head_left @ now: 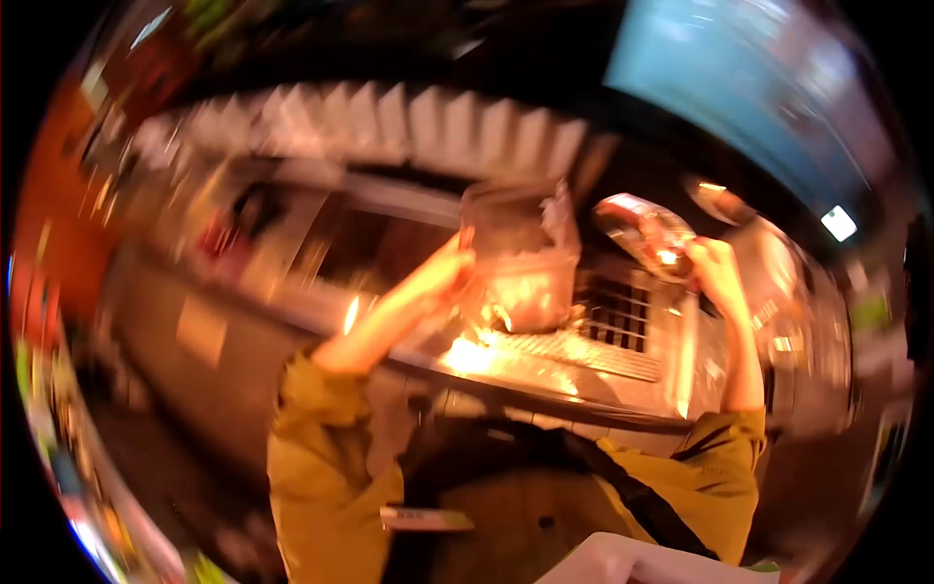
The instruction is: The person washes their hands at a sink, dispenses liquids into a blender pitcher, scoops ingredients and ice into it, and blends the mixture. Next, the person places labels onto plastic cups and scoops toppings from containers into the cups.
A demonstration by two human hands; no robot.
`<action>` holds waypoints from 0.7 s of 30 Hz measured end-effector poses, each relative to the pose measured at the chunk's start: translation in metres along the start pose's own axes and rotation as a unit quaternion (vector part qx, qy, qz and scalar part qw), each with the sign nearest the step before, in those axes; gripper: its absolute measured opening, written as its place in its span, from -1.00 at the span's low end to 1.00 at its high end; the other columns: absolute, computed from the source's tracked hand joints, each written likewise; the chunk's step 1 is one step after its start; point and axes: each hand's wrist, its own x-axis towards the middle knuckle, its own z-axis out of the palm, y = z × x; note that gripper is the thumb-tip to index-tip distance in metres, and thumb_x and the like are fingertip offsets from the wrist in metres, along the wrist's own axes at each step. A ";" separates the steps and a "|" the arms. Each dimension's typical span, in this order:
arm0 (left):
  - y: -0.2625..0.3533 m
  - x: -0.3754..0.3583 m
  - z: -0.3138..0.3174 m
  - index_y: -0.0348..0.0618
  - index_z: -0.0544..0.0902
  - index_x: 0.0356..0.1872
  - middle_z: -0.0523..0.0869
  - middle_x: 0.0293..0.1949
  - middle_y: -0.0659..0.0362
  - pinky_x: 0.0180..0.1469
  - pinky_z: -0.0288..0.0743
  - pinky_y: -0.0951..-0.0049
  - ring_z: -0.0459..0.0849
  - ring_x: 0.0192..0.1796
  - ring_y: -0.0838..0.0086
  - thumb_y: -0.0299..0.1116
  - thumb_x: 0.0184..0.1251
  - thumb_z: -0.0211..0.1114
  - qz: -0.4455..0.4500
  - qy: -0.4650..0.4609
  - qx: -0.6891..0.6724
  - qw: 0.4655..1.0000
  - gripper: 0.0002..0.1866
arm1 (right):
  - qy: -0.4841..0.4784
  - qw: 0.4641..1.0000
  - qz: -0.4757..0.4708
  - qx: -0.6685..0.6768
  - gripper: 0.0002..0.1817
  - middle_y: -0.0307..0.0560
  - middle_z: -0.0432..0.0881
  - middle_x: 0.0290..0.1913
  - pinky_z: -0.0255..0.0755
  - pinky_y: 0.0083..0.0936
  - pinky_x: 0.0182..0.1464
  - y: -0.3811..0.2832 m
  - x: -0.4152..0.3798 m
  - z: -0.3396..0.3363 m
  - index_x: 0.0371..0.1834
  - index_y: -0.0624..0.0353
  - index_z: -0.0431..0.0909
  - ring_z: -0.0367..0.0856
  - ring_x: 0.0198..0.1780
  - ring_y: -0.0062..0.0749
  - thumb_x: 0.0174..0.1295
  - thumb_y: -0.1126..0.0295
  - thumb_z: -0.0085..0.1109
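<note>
Motion blur smears much of the view. At the middle, my left hand (449, 271) is closed on the left side of a see-through, box-shaped container (530, 287), which is held over the metal counter. My right hand (715, 268) is closed at the lower right edge of a shiny, rounded thing (642, 234) that catches the light; its exact kind is too blurred to make out. Between and below the two lies a dark grate (615, 310) set in the counter, with a light slatted strip (584, 352) in front of it.
A pleated, pale row of upright panels (389, 122) runs along the back. The steel counter (409, 336) glares brightly near its front edge. Shiny rounded objects (773, 263) stand at the right. A dark recess (375, 243) lies left of the container.
</note>
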 end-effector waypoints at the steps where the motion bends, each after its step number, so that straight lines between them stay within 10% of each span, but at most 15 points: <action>1: 0.000 -0.025 -0.025 -0.04 -0.05 0.31 0.44 -0.60 0.24 -0.35 0.48 0.37 0.45 -0.60 0.45 -0.47 0.02 -0.02 0.029 0.060 0.010 0.998 -0.26 | 0.006 1.000 -0.025 0.000 -0.67 -0.20 0.49 -0.61 0.30 -0.68 -0.65 -0.015 0.011 0.024 -0.44 0.33 0.52 0.44 -0.66 -0.59 0.11 0.23 -0.07; 5: 0.030 -0.138 -0.090 0.00 0.07 0.27 0.43 -0.63 0.30 -0.26 0.54 0.41 0.48 -0.57 0.58 -0.46 0.06 -0.03 0.057 0.286 -0.017 0.956 -0.35 | -0.167 0.985 0.014 0.038 -0.70 -0.18 0.56 -0.55 0.20 -0.73 -0.66 -0.015 0.094 0.152 -0.29 0.25 0.53 0.36 -0.66 -0.65 0.24 0.26 -0.14; 8: 0.048 -0.181 -0.157 0.00 0.06 0.28 0.49 -0.59 0.24 -0.42 0.47 0.48 0.54 -0.54 0.48 -0.45 0.07 -0.05 0.101 0.366 0.000 0.925 -0.35 | -0.209 0.941 -0.076 -0.255 -0.62 0.16 0.57 -0.34 0.40 -0.29 -0.24 -0.070 0.121 0.276 -0.34 0.20 0.56 0.58 -0.27 -0.11 0.03 0.08 0.03; 10: 0.051 -0.192 -0.209 -0.02 0.01 0.29 0.51 -0.55 0.20 -0.44 0.43 0.47 0.57 -0.47 0.33 -0.45 0.06 -0.04 0.126 0.433 -0.011 0.893 -0.32 | -0.217 0.887 -0.078 -0.400 -0.68 0.10 0.58 -0.25 0.42 -0.26 -0.15 -0.061 0.147 0.386 -0.29 0.15 0.56 0.57 -0.16 -0.12 0.00 0.15 0.08; 15: 0.090 -0.194 -0.296 -0.06 0.00 0.28 0.45 -0.61 0.24 -0.43 0.34 0.51 0.55 -0.40 0.35 -0.37 0.07 0.01 0.149 0.468 0.004 0.871 -0.32 | -0.269 0.838 -0.161 -0.445 -0.71 0.03 0.60 -0.21 0.38 -0.25 -0.10 0.040 0.179 0.592 -0.24 0.12 0.58 0.56 -0.12 -0.17 0.10 0.34 -0.14; 21: 0.096 -0.182 -0.346 -0.09 0.03 0.26 0.49 -0.55 0.22 -0.42 0.26 0.52 0.55 -0.34 0.35 -0.26 0.15 0.06 0.148 0.495 0.007 0.856 -0.35 | -0.173 0.669 -0.408 -0.597 -0.69 0.06 0.52 -0.06 0.30 -0.29 -0.07 0.154 0.141 0.657 -0.22 0.22 0.55 0.46 -0.01 -0.19 0.05 0.32 -0.08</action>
